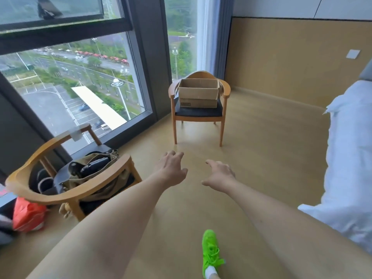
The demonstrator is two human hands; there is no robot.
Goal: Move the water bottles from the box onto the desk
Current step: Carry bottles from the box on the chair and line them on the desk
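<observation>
The box (pixel 198 93) is seen on the far chair (pixel 198 112), straight ahead and well apart from both empty, loosely spread hands, left hand (pixel 171 168) and right hand (pixel 219 175) about equally near.

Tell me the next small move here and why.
Probably step forward toward the cardboard box on the far chair: both the left hand and the right hand are empty and outstretched, well short of it, and no bottles show yet.
</observation>
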